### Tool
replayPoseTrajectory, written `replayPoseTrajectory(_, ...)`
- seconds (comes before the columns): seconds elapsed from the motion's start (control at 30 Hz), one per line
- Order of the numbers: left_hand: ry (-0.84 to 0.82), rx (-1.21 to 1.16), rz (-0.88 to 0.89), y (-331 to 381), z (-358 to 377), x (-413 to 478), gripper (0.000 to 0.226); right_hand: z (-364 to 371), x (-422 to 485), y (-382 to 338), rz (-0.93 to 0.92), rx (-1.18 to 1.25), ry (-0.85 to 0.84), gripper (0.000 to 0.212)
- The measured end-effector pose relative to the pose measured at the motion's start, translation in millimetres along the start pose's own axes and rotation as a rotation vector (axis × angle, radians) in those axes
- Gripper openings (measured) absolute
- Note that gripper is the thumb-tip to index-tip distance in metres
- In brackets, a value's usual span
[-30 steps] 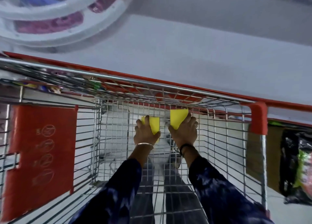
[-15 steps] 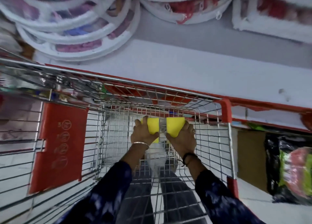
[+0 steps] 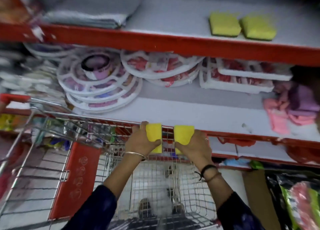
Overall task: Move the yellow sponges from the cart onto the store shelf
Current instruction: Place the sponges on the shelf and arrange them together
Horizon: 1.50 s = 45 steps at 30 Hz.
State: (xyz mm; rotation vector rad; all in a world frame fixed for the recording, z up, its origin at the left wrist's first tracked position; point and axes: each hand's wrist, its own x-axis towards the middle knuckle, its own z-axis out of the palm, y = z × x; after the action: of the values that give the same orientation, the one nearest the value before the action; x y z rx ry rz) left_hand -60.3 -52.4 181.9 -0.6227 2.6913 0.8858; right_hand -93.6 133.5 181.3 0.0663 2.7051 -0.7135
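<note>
My left hand [image 3: 141, 142] grips one yellow sponge [image 3: 154, 134] and my right hand [image 3: 194, 147] grips another yellow sponge [image 3: 183, 133]. Both are held side by side above the wire cart [image 3: 155, 183], level with the red front edge of the middle shelf [image 3: 199, 113]. Two more yellow sponges lie on the upper shelf [image 3: 173, 16] at the right, one [image 3: 224, 24] beside the other [image 3: 258, 28]. The view is blurred by motion.
Round white packaged items [image 3: 98, 84] and rectangular white packs [image 3: 242, 77] fill the back of the middle shelf. Pink and purple cloths [image 3: 292, 108] lie at its right. Grey folded cloths [image 3: 90, 13] sit on the upper shelf's left. The cart's red child-seat flap [image 3: 76, 177] hangs left.
Both hands rose out of the cart with the sponges, up to the middle shelf's edge. The view tilted upward, bringing the upper shelf and its two sponges into sight.
</note>
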Motion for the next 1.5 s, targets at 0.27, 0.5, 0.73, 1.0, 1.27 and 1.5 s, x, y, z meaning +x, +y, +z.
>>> replayPoseTrajectory(0.27,0.123,0.024,0.103,73,-108,-15,0.086,-113,-18,-61,-0.134,-0.028,0.051,0.099)
replayPoseTrajectory(0.5,0.257,0.015,0.164,134,-191,4,0.083,-192,-8,-110,-0.293,0.017,0.228,0.081)
replayPoseTrajectory(0.73,0.300,0.071,0.204,195,-248,47,0.080,-244,38,-164,-0.295,0.011,0.366,0.092)
replayPoseTrajectory(1.0,0.254,0.273,0.121,230,-260,118,0.098,-260,111,-208,-0.219,-0.082,0.338,0.078)
replayPoseTrajectory(1.27,0.137,0.366,0.107,227,-251,157,0.094,-239,146,-223,-0.181,-0.179,0.300,0.074)
replayPoseTrajectory(1.5,0.175,0.391,0.215,217,-258,165,0.079,-241,153,-216,-0.224,-0.220,0.363,0.066)
